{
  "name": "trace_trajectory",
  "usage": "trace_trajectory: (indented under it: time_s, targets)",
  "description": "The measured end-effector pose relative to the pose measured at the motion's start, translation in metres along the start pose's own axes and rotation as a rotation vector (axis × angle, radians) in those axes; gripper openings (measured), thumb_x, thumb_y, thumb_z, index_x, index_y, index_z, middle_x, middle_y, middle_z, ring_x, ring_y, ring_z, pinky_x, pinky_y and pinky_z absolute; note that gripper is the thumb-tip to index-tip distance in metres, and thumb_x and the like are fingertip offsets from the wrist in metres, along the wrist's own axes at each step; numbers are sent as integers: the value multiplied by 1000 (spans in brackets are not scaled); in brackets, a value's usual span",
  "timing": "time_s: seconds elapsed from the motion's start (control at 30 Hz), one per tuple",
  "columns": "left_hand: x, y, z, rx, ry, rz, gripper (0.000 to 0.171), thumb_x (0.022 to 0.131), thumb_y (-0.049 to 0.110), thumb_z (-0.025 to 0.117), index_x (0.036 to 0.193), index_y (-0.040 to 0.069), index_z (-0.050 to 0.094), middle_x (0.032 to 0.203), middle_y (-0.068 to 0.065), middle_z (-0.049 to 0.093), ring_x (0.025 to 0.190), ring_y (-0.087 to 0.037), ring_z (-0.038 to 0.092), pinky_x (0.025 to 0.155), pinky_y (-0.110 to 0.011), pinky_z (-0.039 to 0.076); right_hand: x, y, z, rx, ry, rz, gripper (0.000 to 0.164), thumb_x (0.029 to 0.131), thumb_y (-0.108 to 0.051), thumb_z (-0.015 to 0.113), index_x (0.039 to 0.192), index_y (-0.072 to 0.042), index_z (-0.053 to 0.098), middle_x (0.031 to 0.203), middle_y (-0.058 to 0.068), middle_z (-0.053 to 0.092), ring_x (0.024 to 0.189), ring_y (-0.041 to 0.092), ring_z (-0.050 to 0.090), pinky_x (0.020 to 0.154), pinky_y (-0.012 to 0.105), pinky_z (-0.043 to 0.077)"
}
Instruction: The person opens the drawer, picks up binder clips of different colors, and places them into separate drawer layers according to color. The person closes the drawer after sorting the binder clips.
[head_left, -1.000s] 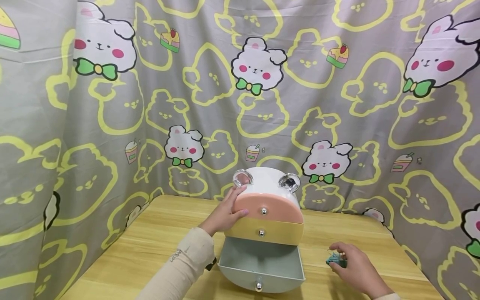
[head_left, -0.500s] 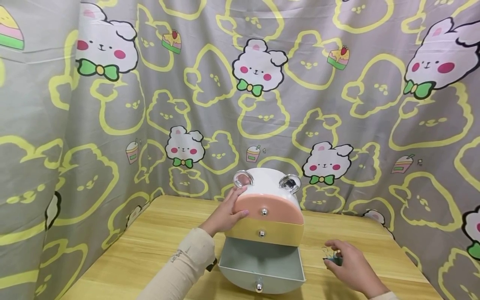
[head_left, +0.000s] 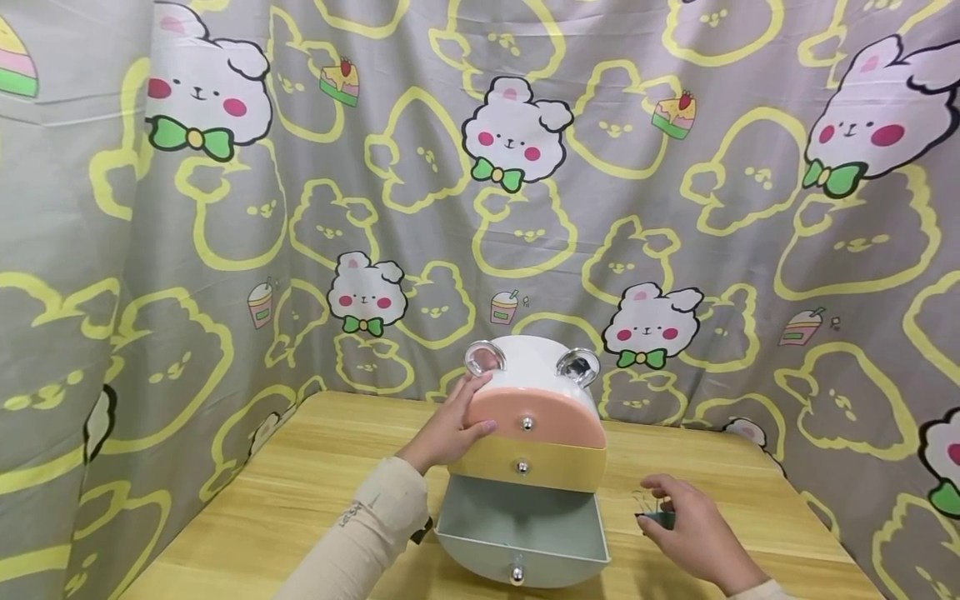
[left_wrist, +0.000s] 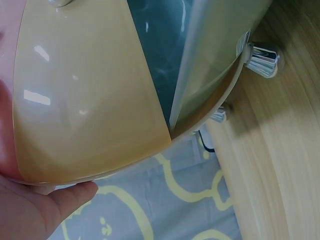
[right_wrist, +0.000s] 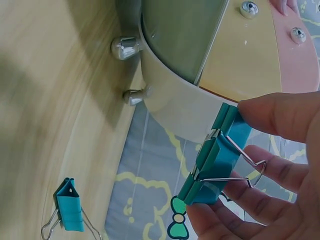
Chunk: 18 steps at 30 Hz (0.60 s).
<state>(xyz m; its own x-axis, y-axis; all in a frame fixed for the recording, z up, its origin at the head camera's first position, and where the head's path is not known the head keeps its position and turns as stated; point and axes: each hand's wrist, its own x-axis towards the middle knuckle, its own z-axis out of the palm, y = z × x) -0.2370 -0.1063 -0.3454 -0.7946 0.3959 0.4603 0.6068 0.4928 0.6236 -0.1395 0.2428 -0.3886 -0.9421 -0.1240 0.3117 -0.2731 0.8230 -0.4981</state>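
Note:
A mini chest of drawers (head_left: 540,358) with a white rounded top and silver ears stands mid-table. Its pink (head_left: 555,412) and yellow (head_left: 562,467) drawers are closed; the grey-green bottom drawer (head_left: 517,562) is pulled out. My left hand (head_left: 450,425) rests on the chest's upper left side, thumb on the front, fingers spread up near the ear. To the right of the pulled-out drawer, my right hand (head_left: 693,529) pinches a teal binder clip (right_wrist: 215,160) between thumb and fingers, its wire handles toward the palm.
A second teal binder clip (right_wrist: 70,212) stands on the wooden table (right_wrist: 45,125) in the right wrist view. Short silver feet (right_wrist: 132,96) lift the chest off the table. A grey patterned curtain (head_left: 420,208) surrounds the table at the back and sides.
My right hand has moved a little left, toward the chest, with the binder clip. The left hand and the chest have stayed in place.

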Motion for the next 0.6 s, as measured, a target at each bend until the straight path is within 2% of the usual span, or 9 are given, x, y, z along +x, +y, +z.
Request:
trace_trajectory:
  time_s: [0.2,0.6]
  targets:
    - [-1,0,0,-3,2,7,70,91,17,69,150,22,31,155,-14,23,117,-37,49,97,-57,38,1,-4,3,12,3,-9,45,78,-19,82,116,-6,61,108,10,64,86,23,64,73,41,53]
    - [0,-1,-1,-2,-6,8,71,92,17,68,151,23,29,156,-14,20,119,-39,48,97,-59,37,2,-13,3,16,3,-1,47,79,-21,81,118,-6,60,108,9,64,87,22,64,72,40,53]
